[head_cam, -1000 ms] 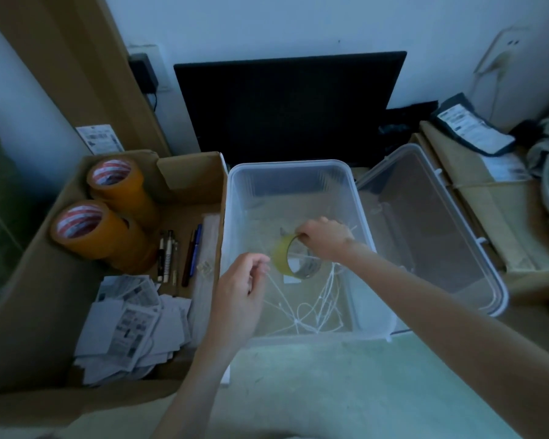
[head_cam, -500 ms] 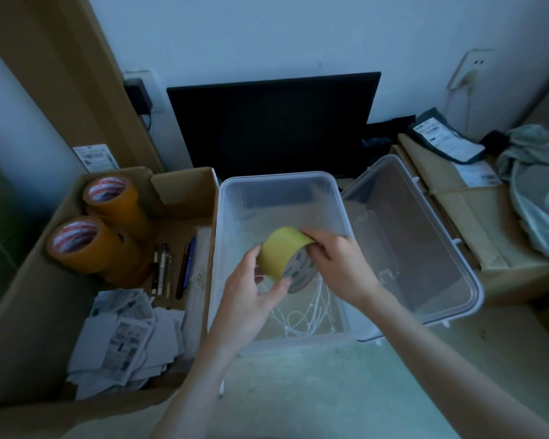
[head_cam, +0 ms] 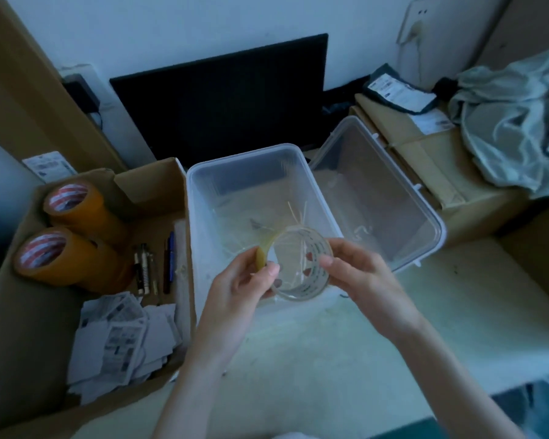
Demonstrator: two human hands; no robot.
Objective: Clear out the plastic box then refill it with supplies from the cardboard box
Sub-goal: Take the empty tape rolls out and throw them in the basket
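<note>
Yellowish tape, a nearly spent roll (head_cam: 300, 264) with a clear core, is pinched between both hands above the near end of the plastic box (head_cam: 203, 201). In the head view, the only one given, the left hand (head_cam: 241, 286) grips the roll's left edge with thumb and fingertips, and the right hand (head_cam: 358, 274) clamps the right rim, so each hand is closed on the same roll, with the hands apart by its width. The roll is tilted, its open ring facing up towards the camera. Thin white ties (head_cam: 295, 213) lie on the floor of the plastic box (some show through the ring), so the clearing-out looks unfinished. The lid (head_cam: 393, 198) leans open just beside the box on the right.

To the left, touching the plastic box, sits the cardboard box (head_cam: 16, 312) holding two stacks of brown tape rolls (head_cam: 67, 239), some pens (head_cam: 168, 264) and a heap of printed paper slips (head_cam: 118, 337).

The held roll is probably very light and fairly stiff, though a thin ring may flex if squeezed hard; its smooth sides could slip, so hooking a finger through the centre seems the safest hold. The brown rolls look heavier and are best taken around the outside, one at a time.
</note>
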